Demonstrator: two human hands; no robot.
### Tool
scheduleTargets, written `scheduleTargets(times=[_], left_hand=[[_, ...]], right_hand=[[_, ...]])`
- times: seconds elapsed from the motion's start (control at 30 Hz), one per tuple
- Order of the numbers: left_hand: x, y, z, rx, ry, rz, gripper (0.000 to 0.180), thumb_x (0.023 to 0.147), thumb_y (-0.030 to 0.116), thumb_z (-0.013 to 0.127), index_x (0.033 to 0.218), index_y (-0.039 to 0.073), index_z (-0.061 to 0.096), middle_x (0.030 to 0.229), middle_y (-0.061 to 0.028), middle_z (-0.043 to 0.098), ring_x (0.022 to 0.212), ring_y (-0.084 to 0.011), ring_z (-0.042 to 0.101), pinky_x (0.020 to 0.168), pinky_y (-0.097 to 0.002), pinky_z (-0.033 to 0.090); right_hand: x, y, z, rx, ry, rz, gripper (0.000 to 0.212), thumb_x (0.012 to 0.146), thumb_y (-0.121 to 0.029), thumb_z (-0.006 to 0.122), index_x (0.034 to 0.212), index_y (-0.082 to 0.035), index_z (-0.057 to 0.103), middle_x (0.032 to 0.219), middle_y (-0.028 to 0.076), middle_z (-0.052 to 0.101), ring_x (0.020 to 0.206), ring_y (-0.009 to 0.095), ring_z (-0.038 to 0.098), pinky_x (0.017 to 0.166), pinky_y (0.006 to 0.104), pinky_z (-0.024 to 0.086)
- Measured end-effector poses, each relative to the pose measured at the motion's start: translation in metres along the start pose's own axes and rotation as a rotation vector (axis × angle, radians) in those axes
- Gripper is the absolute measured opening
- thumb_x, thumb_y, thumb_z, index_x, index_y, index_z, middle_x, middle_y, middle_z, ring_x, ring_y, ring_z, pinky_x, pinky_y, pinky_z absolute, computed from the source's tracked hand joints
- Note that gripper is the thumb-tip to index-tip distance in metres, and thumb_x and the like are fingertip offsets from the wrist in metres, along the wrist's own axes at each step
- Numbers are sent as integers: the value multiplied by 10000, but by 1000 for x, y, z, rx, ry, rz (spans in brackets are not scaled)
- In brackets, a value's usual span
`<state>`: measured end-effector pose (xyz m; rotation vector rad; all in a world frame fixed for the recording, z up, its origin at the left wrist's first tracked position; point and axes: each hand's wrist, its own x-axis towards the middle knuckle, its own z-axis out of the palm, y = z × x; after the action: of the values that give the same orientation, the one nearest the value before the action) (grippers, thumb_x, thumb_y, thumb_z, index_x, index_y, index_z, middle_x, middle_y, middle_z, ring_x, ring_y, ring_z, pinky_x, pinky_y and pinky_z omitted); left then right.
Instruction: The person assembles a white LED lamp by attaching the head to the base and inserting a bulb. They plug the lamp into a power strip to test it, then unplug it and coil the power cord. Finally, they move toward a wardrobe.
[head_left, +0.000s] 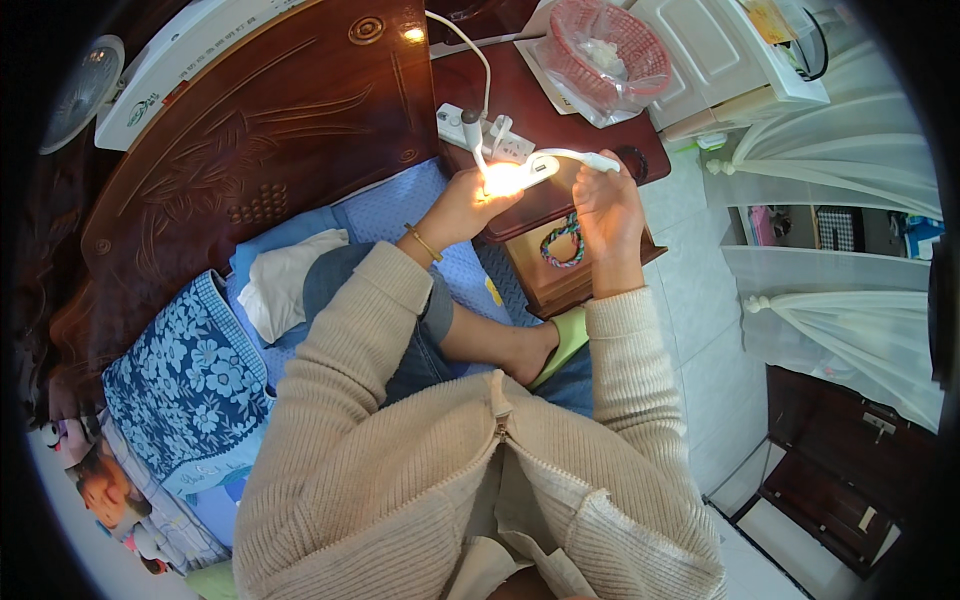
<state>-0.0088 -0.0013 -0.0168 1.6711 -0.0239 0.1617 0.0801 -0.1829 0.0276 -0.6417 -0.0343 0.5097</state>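
My left hand (462, 212) is closed around a small white lamp (540, 168) that glows so brightly its near part is washed out. A dark port shows at the lamp's right end. In my right hand (610, 208), raised beside it, the fingers pinch the end of a white cable (568, 153), which arches over toward the lamp. Whether the cable's other end joins the lamp is hard to see in the glare. Just beyond the hands, a white power strip (512, 143) with a plug in it lies on the dark red bedside table (520, 85).
Below my right hand, an open drawer (590, 262) holds a colourful braided ring (562, 240). A pink basket (590, 50) lined with plastic stands on the table. The carved wooden headboard (250, 140) rises at left, above a blue floral pillow (185, 370). White curtains (840, 150) hang at right.
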Motion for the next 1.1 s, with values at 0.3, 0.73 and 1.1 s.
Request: scheduleTargets(times=[0.3, 0.73, 1.1], left_hand=[[0, -4, 1, -22, 48, 13, 282, 849, 180, 580, 1054, -14, 587, 869, -119, 635, 784, -184, 576, 749, -303, 458], [1, -4, -1, 241, 57, 35, 311, 820, 180, 602, 1095, 38, 570, 999, -162, 623, 927, -322, 596, 789, -362, 471], [-1, -1, 1, 197, 34, 18, 308, 812, 176, 605, 1089, 45, 575, 1003, -160, 620, 916, -320, 600, 777, -363, 478]], right_hand=[[-4, 23, -18, 280, 22, 116, 232, 811, -76, 529, 1034, -12, 532, 889, 151, 607, 758, 214, 561, 699, 309, 482], [-12, 17, -13, -32, 118, 11, 272, 868, -146, 486, 1114, -32, 495, 821, 71, 591, 666, 154, 528, 620, 300, 457], [-5, 57, 8, -837, 53, -223, 173, 851, -52, 611, 1017, -8, 627, 823, -21, 558, 679, 64, 461, 579, 211, 397]])
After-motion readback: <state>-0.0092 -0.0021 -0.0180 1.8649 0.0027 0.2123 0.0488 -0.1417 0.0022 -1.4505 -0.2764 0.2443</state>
